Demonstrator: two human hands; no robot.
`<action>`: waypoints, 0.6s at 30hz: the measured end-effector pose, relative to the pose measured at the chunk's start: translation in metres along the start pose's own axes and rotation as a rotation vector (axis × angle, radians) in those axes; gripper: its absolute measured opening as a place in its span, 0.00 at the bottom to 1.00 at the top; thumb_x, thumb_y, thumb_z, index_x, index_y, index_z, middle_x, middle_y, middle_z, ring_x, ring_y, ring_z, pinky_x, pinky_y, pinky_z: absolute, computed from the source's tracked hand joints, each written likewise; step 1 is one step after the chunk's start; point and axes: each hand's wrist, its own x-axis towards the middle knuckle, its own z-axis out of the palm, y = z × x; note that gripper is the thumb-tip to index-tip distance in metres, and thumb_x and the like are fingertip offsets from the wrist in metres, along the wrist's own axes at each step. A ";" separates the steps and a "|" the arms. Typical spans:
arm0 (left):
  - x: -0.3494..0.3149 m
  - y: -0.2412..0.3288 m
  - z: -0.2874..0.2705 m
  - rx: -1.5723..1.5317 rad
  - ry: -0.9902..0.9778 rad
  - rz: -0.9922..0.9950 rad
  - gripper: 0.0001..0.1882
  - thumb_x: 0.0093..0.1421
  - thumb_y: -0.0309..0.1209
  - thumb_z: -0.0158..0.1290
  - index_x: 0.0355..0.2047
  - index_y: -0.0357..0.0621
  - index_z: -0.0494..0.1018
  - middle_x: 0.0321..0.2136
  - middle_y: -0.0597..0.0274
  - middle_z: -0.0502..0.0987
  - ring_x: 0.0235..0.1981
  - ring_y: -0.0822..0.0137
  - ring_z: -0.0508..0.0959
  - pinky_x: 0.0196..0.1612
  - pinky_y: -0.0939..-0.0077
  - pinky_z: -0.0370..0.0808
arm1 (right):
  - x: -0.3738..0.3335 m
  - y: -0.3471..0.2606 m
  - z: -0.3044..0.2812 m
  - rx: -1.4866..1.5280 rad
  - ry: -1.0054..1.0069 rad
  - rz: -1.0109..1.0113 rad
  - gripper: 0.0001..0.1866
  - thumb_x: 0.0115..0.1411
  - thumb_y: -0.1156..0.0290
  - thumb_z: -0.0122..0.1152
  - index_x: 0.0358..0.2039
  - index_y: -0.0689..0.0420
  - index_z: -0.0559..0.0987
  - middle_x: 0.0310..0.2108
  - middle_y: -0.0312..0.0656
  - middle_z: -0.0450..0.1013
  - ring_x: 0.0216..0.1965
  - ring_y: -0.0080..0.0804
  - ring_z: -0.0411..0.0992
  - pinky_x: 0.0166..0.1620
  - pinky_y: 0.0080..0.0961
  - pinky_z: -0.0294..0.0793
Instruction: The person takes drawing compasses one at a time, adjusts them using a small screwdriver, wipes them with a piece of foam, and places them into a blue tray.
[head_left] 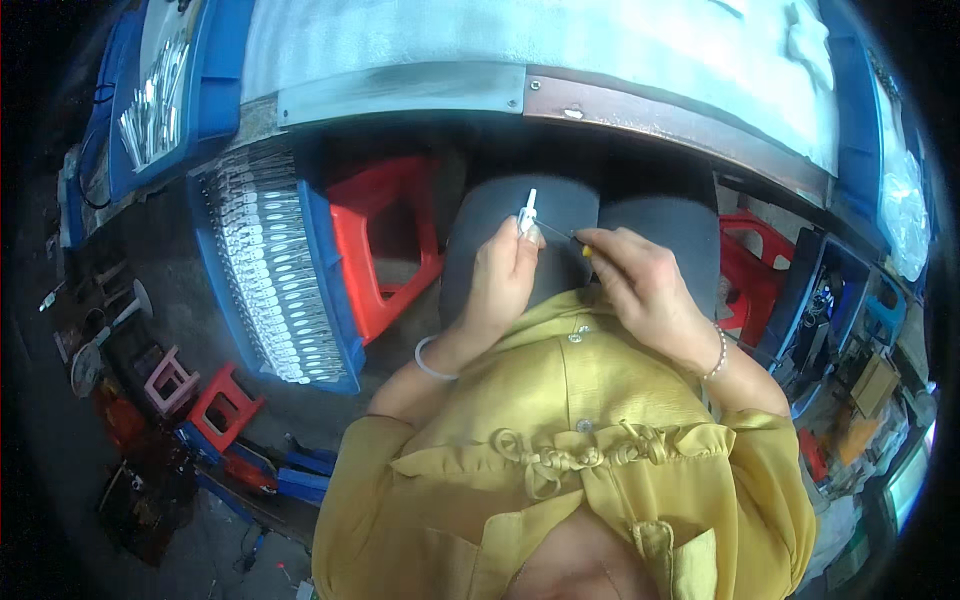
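A slim white piece [527,214] points away from the wearer, its narrow tip uppermost in the view and its long axis running nearly straight up with a slight lean to the right, as a person seated at a workbench [400,95] holds it above the lap, just short of the bench edge. The piece is pale and smooth-looking, with a thin, peg-like tip above a wider body; its lower end is hidden by the fingers. The left hand [505,270] is closed in a pinch, thumb and fingertips gripping that wider body. The right hand [640,275], its fingers curled and drawn together, grips a thin tool with a yellow part [587,251] showing below the fingertips; a fine, dark line spans the short gap between the two hands, though what it belongs to cannot be told. At the wearer's left, a blue tray [345,320] holds close-set rows of white pieces with thin wire-like lengths [265,270], next to a red stool [352,240]. Thin white sticks [155,110] fill part of a blue bin [215,85] at upper left.
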 end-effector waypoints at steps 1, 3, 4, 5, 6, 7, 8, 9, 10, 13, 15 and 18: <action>0.000 -0.001 0.002 0.154 0.062 0.161 0.10 0.69 0.31 0.43 0.34 0.37 0.68 0.16 0.58 0.69 0.16 0.65 0.70 0.20 0.69 0.65 | 0.000 0.001 0.002 0.188 0.001 0.174 0.13 0.61 0.78 0.52 0.46 0.69 0.75 0.29 0.53 0.74 0.30 0.51 0.75 0.37 0.34 0.74; -0.002 -0.005 0.005 0.229 0.079 0.190 0.09 0.68 0.30 0.43 0.33 0.36 0.67 0.18 0.51 0.70 0.18 0.55 0.72 0.22 0.62 0.66 | 0.012 0.004 -0.010 0.245 -0.086 0.319 0.14 0.61 0.76 0.51 0.46 0.68 0.75 0.28 0.52 0.76 0.27 0.48 0.76 0.35 0.31 0.75; -0.002 -0.006 0.006 0.303 0.102 0.222 0.09 0.67 0.29 0.43 0.33 0.35 0.67 0.19 0.45 0.71 0.20 0.45 0.74 0.24 0.55 0.67 | 0.010 0.005 -0.006 -0.058 -0.017 0.009 0.13 0.61 0.75 0.53 0.44 0.68 0.76 0.28 0.51 0.77 0.26 0.47 0.76 0.31 0.32 0.76; -0.001 -0.005 0.007 0.304 0.092 0.225 0.09 0.67 0.29 0.43 0.33 0.35 0.67 0.19 0.45 0.71 0.20 0.45 0.74 0.24 0.55 0.67 | 0.008 0.005 -0.003 -0.056 -0.009 0.015 0.13 0.61 0.75 0.53 0.44 0.68 0.76 0.28 0.51 0.77 0.26 0.47 0.76 0.31 0.32 0.76; 0.001 -0.004 0.008 0.313 0.091 0.185 0.09 0.67 0.29 0.43 0.32 0.35 0.66 0.20 0.42 0.72 0.23 0.41 0.74 0.25 0.53 0.67 | 0.007 0.003 0.002 -0.359 -0.046 -0.121 0.12 0.60 0.75 0.54 0.42 0.67 0.77 0.28 0.52 0.77 0.26 0.46 0.76 0.30 0.32 0.76; 0.002 -0.002 0.008 0.323 0.091 0.146 0.09 0.67 0.28 0.43 0.31 0.35 0.66 0.21 0.39 0.72 0.25 0.37 0.75 0.26 0.51 0.67 | 0.005 0.002 0.005 -0.663 -0.083 -0.256 0.11 0.59 0.74 0.55 0.40 0.66 0.78 0.27 0.52 0.77 0.25 0.46 0.76 0.29 0.32 0.76; 0.004 0.003 0.008 0.360 0.099 0.111 0.10 0.67 0.29 0.44 0.30 0.35 0.65 0.21 0.40 0.72 0.24 0.38 0.75 0.25 0.51 0.67 | 0.011 0.007 0.006 -0.566 -0.021 -0.284 0.08 0.58 0.74 0.56 0.36 0.64 0.80 0.27 0.51 0.78 0.25 0.42 0.76 0.27 0.32 0.75; 0.006 0.004 0.009 0.367 0.090 0.123 0.10 0.67 0.29 0.44 0.30 0.35 0.65 0.21 0.40 0.72 0.24 0.38 0.75 0.25 0.51 0.67 | 0.018 0.017 0.010 -0.219 0.133 -0.231 0.08 0.58 0.74 0.58 0.35 0.64 0.81 0.28 0.51 0.78 0.27 0.43 0.77 0.29 0.32 0.76; 0.006 0.005 0.011 0.414 0.103 0.119 0.10 0.67 0.29 0.44 0.30 0.34 0.64 0.21 0.39 0.72 0.24 0.38 0.75 0.25 0.51 0.67 | 0.023 0.023 0.001 0.026 0.066 0.047 0.08 0.57 0.74 0.58 0.35 0.64 0.81 0.28 0.51 0.78 0.28 0.46 0.77 0.30 0.34 0.76; 0.004 0.002 0.011 0.459 0.112 0.134 0.09 0.66 0.28 0.44 0.31 0.34 0.65 0.21 0.40 0.72 0.22 0.40 0.74 0.25 0.51 0.66 | 0.021 0.015 -0.006 -0.122 0.025 -0.088 0.11 0.56 0.73 0.58 0.38 0.64 0.81 0.27 0.50 0.78 0.26 0.42 0.78 0.30 0.32 0.76; 0.001 0.000 0.008 0.331 0.080 0.172 0.06 0.63 0.26 0.45 0.33 0.34 0.64 0.21 0.36 0.72 0.25 0.35 0.75 0.26 0.46 0.68 | 0.017 -0.010 -0.011 -0.734 -0.225 -0.314 0.16 0.55 0.73 0.54 0.44 0.65 0.78 0.23 0.47 0.76 0.24 0.36 0.77 0.26 0.30 0.77; 0.002 0.000 0.004 0.295 0.045 0.141 0.06 0.63 0.25 0.45 0.33 0.33 0.66 0.21 0.37 0.72 0.25 0.36 0.75 0.26 0.48 0.67 | 0.016 -0.006 -0.004 -0.922 -0.225 -0.457 0.20 0.54 0.73 0.52 0.46 0.69 0.75 0.20 0.44 0.74 0.21 0.37 0.76 0.22 0.29 0.76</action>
